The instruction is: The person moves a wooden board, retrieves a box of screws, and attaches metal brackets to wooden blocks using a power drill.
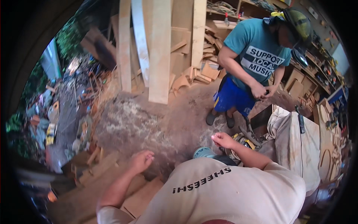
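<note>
My left hand [143, 161] is in the air before my body, above the dusty floor, its fingers loosely curled in with nothing visible in them. Farther right, my right hand [223, 140] is lifted with fingers bent into a loose fist, and no object shows in it. Close to my right forearm is a yellow and black power tool [244, 142]. Opposite me stands a person [257, 56] in a teal shirt, blue shorts and a cap. That person's two hands [263, 91] meet at the waist around something small and dark that I cannot make out.
Long boards [159, 52] lean upright at the back. Wood offcuts [204, 72] fill the shelves behind the person. A cloth-draped block [294, 149] with a black cord stands to my right. Flat planks [108, 186] lie at lower left, below a heap of scrap [56, 119].
</note>
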Demonstrator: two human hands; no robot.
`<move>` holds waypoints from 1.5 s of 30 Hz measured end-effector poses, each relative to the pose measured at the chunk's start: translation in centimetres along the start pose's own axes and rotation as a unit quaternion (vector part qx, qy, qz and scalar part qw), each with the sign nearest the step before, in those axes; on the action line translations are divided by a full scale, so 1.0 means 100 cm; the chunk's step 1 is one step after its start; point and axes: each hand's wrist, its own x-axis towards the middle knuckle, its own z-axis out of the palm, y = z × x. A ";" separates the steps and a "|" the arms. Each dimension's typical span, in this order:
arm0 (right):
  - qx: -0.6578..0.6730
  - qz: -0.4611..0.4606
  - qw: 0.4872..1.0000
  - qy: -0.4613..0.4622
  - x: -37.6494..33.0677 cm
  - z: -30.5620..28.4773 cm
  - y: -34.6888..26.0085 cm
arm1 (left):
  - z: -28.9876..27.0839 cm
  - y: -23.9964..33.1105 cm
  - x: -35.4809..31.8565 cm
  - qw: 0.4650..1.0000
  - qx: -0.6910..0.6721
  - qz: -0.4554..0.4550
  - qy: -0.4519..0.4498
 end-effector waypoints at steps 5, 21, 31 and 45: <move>0.045 -0.022 0.988 0.147 0.094 -0.046 -0.037 | -0.090 -0.002 0.212 0.991 0.078 0.101 -0.031; 0.168 -0.110 0.934 0.295 0.328 -0.206 -0.163 | -0.007 -0.328 0.554 0.942 0.109 -0.133 -0.289; 0.189 -0.043 0.820 0.539 0.412 -0.304 -0.198 | -0.022 -0.143 1.133 0.910 0.264 0.168 -0.273; 0.297 -0.074 0.642 0.703 0.407 -0.427 -0.184 | 0.251 0.320 1.205 0.760 0.054 0.398 -0.511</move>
